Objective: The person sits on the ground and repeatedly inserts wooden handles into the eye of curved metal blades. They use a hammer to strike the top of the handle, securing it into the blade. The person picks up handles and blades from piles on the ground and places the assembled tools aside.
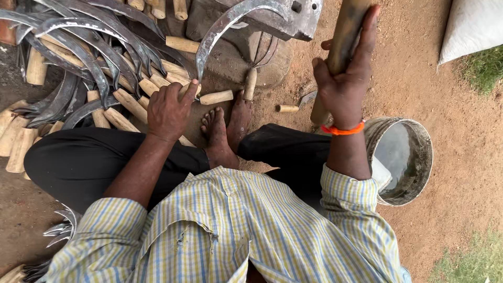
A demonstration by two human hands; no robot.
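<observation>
**A:** Item one, nearest the camera?

**B:** Checked shirt (236, 230), yellow and blue on white, sleeves rolled. Below it black trousers (84, 162), legs crossed, bare feet (225, 128) resting on the dirt ground (450, 105).

**A:** Left hand?

**B:** Left hand (168, 111), palm down, fingers closed around the wooden handle of a sickle (222, 31). The curved grey blade rises from the fist and arcs to the right, its tip lying on the steel anvil (272, 18).

**A:** Right hand?

**B:** Right hand (343, 78), raised, fingers wrapped tight round a thick wooden hammer handle (343, 36). The head is out of frame above. An orange band (343, 129) sits on the wrist.

**A:** Beside the right arm?

**B:** One round metal bucket (416, 157), holding water, standing on the ground just right of the forearm.

**A:** Middle distance?

**B:** Loose short wooden pegs (216, 97), pale, cylindrical: one just beside the left hand's fingertips, one upright near the toes, one apart at (287, 108). A small dark metal piece (308, 98) lies near the last.

**A:** Left side?

**B:** A heap of finished sickles (78, 57), dark curved blades with pale wooden handles, overlapping, reaching from the left hand to the frame's edge. A few more blades (60, 228) show by the left elbow.

**A:** Farthest?

**B:** White sack (469, 26), top right corner, with a patch of grass (484, 68) under it.
</observation>
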